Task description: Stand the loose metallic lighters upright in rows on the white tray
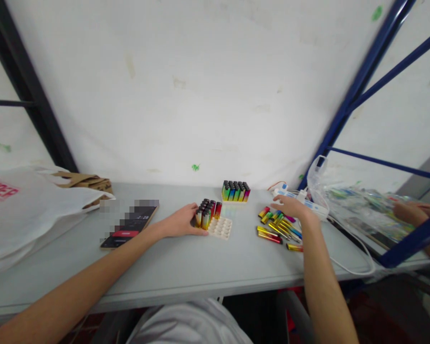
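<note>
My left hand (182,221) is at the left end of a cream tray (221,228) with round holes, its thumb and fingers closed around that end. Multicoloured metallic lighters (205,215) with black tops stand upright in the tray's left part; the right part shows bare holes. My right hand (290,206) hovers at the far edge of a loose pile of lighters (277,223), with fingers apart and nothing visible in them. Those lighters lie flat in red, gold, green and blue. Further back stands a second tray full of upright lighters (235,191).
A phone (132,223) lies left of my left hand, near a white plastic bag (39,210) and brown cardboard (89,184). Behind my right hand sits a white power strip (317,208) with a cable. Blue frame posts (338,122) rise at right; another person's hand (412,212) shows beyond.
</note>
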`<state>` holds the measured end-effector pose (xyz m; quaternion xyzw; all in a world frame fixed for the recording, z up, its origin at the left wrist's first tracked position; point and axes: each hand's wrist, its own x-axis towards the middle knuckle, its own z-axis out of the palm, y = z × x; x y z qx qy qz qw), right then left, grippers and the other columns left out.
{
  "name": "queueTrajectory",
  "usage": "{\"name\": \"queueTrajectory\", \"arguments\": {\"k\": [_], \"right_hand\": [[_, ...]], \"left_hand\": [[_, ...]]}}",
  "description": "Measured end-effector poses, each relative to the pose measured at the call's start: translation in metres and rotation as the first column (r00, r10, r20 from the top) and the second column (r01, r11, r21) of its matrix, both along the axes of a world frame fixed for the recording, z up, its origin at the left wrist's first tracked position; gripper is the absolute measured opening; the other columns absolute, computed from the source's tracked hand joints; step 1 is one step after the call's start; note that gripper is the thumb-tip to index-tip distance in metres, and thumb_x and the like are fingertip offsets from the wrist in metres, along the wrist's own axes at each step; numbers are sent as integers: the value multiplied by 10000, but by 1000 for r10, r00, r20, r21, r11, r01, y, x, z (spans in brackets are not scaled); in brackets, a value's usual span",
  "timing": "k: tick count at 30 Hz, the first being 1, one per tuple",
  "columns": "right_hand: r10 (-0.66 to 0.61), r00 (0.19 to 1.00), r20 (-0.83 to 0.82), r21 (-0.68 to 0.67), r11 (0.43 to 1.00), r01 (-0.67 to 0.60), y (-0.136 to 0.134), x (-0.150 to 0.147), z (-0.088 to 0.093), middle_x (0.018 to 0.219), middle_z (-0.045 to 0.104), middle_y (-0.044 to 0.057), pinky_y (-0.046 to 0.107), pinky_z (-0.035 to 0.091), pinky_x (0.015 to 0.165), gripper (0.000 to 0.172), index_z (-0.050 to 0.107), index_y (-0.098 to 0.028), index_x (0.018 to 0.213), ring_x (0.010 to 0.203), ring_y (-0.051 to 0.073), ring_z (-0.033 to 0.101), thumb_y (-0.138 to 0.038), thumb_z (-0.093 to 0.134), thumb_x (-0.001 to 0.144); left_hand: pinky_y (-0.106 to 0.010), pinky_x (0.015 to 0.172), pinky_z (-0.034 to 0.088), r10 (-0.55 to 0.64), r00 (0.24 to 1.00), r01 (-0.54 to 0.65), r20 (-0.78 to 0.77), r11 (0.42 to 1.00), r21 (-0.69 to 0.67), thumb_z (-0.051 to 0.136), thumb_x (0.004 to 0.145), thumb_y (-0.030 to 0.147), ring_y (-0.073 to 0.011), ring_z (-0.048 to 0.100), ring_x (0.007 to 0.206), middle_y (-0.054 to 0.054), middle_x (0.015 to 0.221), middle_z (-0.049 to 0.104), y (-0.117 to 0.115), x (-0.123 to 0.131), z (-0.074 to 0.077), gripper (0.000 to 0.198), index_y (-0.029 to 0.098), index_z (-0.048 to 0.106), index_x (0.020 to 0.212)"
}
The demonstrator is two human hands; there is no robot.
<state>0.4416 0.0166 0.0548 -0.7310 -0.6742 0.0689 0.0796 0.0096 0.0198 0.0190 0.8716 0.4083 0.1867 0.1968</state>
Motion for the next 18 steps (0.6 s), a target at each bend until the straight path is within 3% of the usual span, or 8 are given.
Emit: {"name": "queueTrajectory", "arguments": {"k": [4, 7, 13, 16, 18], "right_hand": [[-119, 993, 24, -107, 987, 121, -3, 37, -7, 1268, 718, 173, 339, 536, 933, 429, 668, -146, 1326, 1017, 252, 730, -288, 623, 924], [-177, 982, 60, -133, 974, 183, -4, 48, -13, 1218, 744, 153, 319, 545, 897, 394, 707, -147, 1265, 991, 238, 740, -236, 638, 887], [-185, 980, 69, -127, 973, 192, 4, 38, -21, 1063, 786, 147, 310, 540, 816, 296, 787, -135, 1075, 968, 264, 743, -190, 697, 798], [-141, 989, 49, -130, 981, 147, 5, 30, -19, 949, 799, 111, 295, 532, 774, 163, 807, -165, 910, 907, 250, 742, -199, 721, 775], [-113, 993, 38, -123, 985, 117, 3, 25, -15, 973, 798, 107, 294, 530, 779, 167, 804, -168, 909, 919, 250, 738, -224, 753, 760]], "left_hand": [[-424, 991, 511, 5, 1000, -5, -30, 1000, 22, 788, 654, 712, -342, 651, 1048, -131, 1154, 675, 0, 0, 0, 714, 159, 675, 1091], [-432, 979, 519, 13, 999, -12, -30, 999, 30, 790, 646, 711, -349, 657, 1030, -129, 1138, 681, 0, 0, 1, 705, 158, 687, 1071], [-430, 997, 511, 5, 1000, -5, -6, 1000, 18, 799, 640, 695, -337, 647, 1041, -126, 1145, 684, -1, 1, 3, 714, 166, 687, 1106], [-426, 997, 510, 7, 1000, -6, -9, 1000, 8, 795, 646, 696, -330, 643, 1037, -119, 1145, 686, -1, 1, 3, 685, 180, 696, 1086], [-428, 996, 509, 10, 999, -10, -32, 1000, 7, 790, 649, 702, -332, 640, 1039, -124, 1150, 680, -1, 1, 2, 661, 179, 703, 1044]]}}
